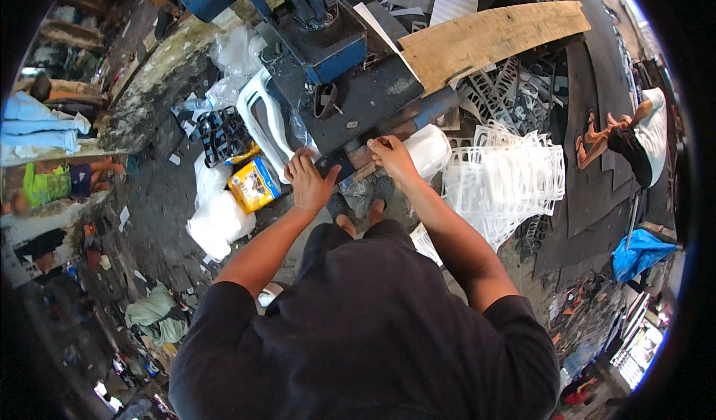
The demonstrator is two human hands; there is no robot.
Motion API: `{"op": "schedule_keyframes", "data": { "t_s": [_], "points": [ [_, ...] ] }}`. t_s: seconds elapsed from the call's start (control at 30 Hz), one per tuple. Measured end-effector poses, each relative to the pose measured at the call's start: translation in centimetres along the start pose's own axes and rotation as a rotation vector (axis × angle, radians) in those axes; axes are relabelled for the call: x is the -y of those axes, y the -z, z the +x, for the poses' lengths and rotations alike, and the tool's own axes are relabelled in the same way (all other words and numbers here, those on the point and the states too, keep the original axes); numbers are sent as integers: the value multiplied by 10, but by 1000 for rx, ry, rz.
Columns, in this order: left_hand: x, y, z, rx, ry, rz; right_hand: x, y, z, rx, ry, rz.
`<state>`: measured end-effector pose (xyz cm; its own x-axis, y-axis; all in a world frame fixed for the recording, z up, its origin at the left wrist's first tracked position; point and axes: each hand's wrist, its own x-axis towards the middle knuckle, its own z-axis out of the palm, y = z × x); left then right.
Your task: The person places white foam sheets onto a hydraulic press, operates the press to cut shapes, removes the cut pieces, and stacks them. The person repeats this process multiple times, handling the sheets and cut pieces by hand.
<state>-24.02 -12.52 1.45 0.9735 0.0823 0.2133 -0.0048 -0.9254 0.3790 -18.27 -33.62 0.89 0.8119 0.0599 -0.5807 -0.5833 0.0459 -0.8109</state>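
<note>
My left hand [310, 183] is at the near edge of a dark work plate [358, 103], its fingers apart and thumb stretched out. Beside it is the lower end of a stack of curved white strips [262, 114]. My right hand [395, 159] is over the plate's near right corner, with thumb and fingers pinched together; anything between them is too small to make out. Under and beside my right wrist lies a smooth white bundle [427, 153]. A small dark metal ring-shaped die [325, 101] rests on the plate, below a blue press [335, 63].
White lattice-like cut sheets [507, 170] are piled at the right. A wooden board [492, 43] lies behind them. At the left are a yellow bag [255, 185], black cut-outs [224, 134] and white plastic bags [220, 222]. Another person [641, 136] crouches far right; one more [56, 185] is far left.
</note>
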Motion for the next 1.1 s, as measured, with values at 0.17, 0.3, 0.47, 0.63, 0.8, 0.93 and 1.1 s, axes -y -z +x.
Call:
{"op": "schedule_keyframes", "data": {
  "t_s": [0.17, 0.3, 0.47, 0.63, 0.8, 0.93, 1.1],
  "points": [
    [15, -4, 61, 7, -432, 124, 0, -22, 14, -84, -34, 205],
    [26, 5, 51, 287, -482, 178, -14, -33, 9, -138, -49, 314],
    [53, 27, 0, 633, -381, -153, -25, -47, -12, -148, 26, 600],
    [41, 43, 6, 440, 196, -527, -47, -77, -46, -112, 147, 450],
    [40, 52, 22, 585, 332, -481, -65, -97, -47, 42, 49, 444],
    [53, 52, 14, 536, 447, -1103, -70, -110, -47, 56, 39, 558],
    [100, 41, 10, 405, 752, -1474, -61, -110, -34, -233, 56, 784]
  ]
}}
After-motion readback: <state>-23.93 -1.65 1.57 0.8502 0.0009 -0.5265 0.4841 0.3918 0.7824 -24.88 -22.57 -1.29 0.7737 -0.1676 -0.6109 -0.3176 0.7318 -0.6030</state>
